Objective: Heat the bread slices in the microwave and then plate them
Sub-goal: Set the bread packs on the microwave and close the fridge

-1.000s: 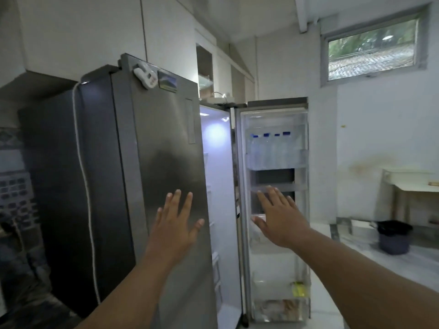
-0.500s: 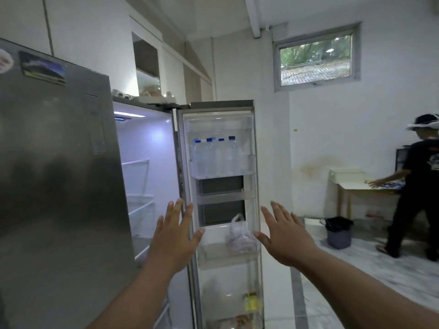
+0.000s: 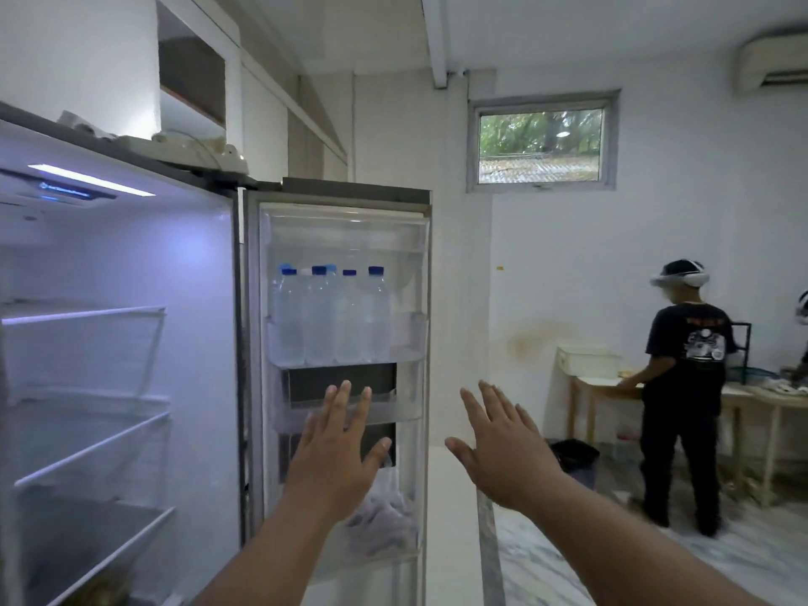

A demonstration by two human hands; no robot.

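Fingers straight and spread on left hand (image 3: 334,461) and right hand (image 3: 503,452), both empty, raised before the open fridge door (image 3: 345,238).

Splayed hands (image 3: 336,457) before open fridge door (image 3: 345,238)

Left hand (image 3: 334,463), right hand (image 3: 503,452) outstretched, fingers straight

Four blue-capped bottles (image 3: 330,317) at 12 o'clock, two raised hands (image 3: 336,463), one window (image 3: 541,142) at 1 o'clock
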